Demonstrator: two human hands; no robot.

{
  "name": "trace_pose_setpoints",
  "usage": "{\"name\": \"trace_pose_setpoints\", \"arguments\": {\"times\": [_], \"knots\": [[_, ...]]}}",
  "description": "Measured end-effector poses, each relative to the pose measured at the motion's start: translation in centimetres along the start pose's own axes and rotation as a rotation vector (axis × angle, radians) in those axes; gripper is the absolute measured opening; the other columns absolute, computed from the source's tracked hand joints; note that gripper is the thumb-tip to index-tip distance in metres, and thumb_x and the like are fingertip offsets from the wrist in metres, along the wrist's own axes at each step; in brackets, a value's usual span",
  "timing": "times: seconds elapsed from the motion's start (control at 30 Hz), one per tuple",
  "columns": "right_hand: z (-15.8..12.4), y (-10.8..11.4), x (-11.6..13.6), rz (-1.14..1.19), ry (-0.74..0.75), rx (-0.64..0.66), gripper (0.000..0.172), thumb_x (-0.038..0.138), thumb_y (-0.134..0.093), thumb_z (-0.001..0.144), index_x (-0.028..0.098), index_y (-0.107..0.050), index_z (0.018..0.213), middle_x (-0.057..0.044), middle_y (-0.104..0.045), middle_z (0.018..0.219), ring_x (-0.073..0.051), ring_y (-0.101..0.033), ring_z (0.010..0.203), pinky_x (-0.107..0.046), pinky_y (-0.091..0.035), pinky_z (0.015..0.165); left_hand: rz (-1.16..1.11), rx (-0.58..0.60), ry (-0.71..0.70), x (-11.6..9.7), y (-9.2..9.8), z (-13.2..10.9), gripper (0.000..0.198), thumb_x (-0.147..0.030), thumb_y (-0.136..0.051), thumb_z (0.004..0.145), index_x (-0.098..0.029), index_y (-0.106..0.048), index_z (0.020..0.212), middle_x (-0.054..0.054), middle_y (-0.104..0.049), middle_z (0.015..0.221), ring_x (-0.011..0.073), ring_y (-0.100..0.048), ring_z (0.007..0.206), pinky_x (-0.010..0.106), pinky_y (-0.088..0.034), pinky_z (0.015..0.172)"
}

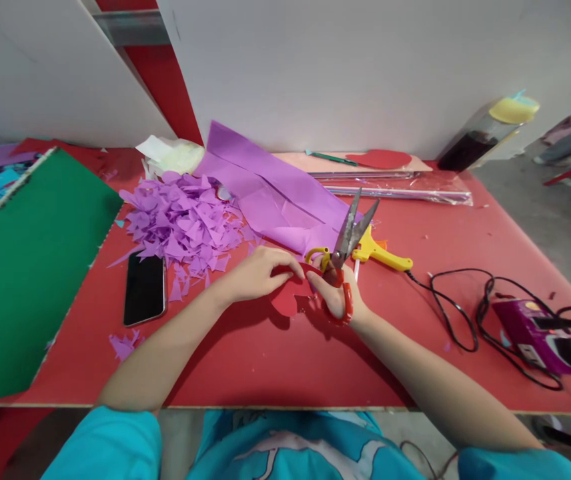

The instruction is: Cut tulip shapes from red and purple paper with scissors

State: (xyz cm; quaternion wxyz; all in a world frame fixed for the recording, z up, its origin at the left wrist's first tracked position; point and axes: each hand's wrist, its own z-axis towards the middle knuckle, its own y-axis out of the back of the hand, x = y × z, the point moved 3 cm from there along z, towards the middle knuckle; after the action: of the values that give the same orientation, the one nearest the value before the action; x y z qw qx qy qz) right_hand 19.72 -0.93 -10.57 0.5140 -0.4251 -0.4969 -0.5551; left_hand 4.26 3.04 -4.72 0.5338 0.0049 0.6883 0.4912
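My left hand (pixel 270 270) pinches a piece of red paper (pixel 285 303) with a rounded lower edge, low over the red table. My right hand (pixel 338 293) is hooked through the orange handle of a pair of scissors (pixel 348 240). Their metal blades point away from me, slightly apart, and no paper is between them. The right thumb and fingers also reach the red paper's upper right edge. Just behind the scissors lies a yellow glue gun (pixel 383 255), partly covered by them. Large purple paper sheets (pixel 275 190) spread out beyond both hands.
Purple paper scraps (pixel 185 217) pile up at left, beside a phone (pixel 144 288) and a green board (pixel 40 267). Rightward, a black cord runs by a purple power strip (pixel 540 333). Along the back are a pen (pixel 333 159), wrapped sticks (pixel 400 192) and a bottle (pixel 485 137).
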Motion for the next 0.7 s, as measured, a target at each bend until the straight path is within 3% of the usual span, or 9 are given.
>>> {"name": "trace_pose_setpoints", "arguments": {"times": [0.13,0.37,0.53,0.7], "knots": [[0.1,0.0,0.2,0.000,0.014,-0.009,0.012,0.026,-0.056,0.079,0.022,-0.045,0.076,0.000,-0.044,0.076,-0.015,-0.043,0.064,-0.030,-0.038,0.060,0.022,-0.053,0.002,-0.1,-0.1,0.1,0.027,-0.004,-0.051,0.072,-0.017,-0.070,0.086,0.002,-0.073,0.088,0.0149,-0.067,0.081,0.025,-0.049,0.076],[0.1,-0.1,0.0,0.015,-0.038,-0.023,0.014,0.032,-0.057,0.078,0.021,-0.047,0.077,0.002,-0.047,0.071,-0.014,-0.044,0.061,-0.030,-0.038,0.058,-0.011,-0.083,0.114,0.1,-0.1,0.1,0.015,-0.013,-0.060,0.072,-0.019,-0.071,0.079,0.001,-0.073,0.083,0.0160,-0.067,0.076,0.028,-0.050,0.076],[0.1,-0.2,-0.1,0.157,-0.242,0.081,0.022,0.040,-0.055,0.079,0.020,-0.048,0.073,0.005,-0.045,0.056,-0.011,-0.039,0.047,-0.027,-0.034,0.049,-0.088,-0.199,0.207,0.4,1.7,0.0,0.013,-0.017,-0.063,0.071,-0.017,-0.071,0.080,0.004,-0.073,0.084,0.0176,-0.066,0.080,0.030,-0.050,0.078],[0.7,0.4,0.1,0.081,-0.236,0.257,0.032,0.050,-0.052,0.081,0.020,-0.050,0.070,0.004,-0.044,0.053,-0.011,-0.040,0.046,-0.027,-0.035,0.047,-0.200,-0.400,0.334,1.2,3.8,-0.7,0.017,-0.021,-0.067,0.069,-0.015,-0.071,0.084,0.005,-0.073,0.084,0.0165,-0.066,0.075,0.028,-0.052,0.073]]}}
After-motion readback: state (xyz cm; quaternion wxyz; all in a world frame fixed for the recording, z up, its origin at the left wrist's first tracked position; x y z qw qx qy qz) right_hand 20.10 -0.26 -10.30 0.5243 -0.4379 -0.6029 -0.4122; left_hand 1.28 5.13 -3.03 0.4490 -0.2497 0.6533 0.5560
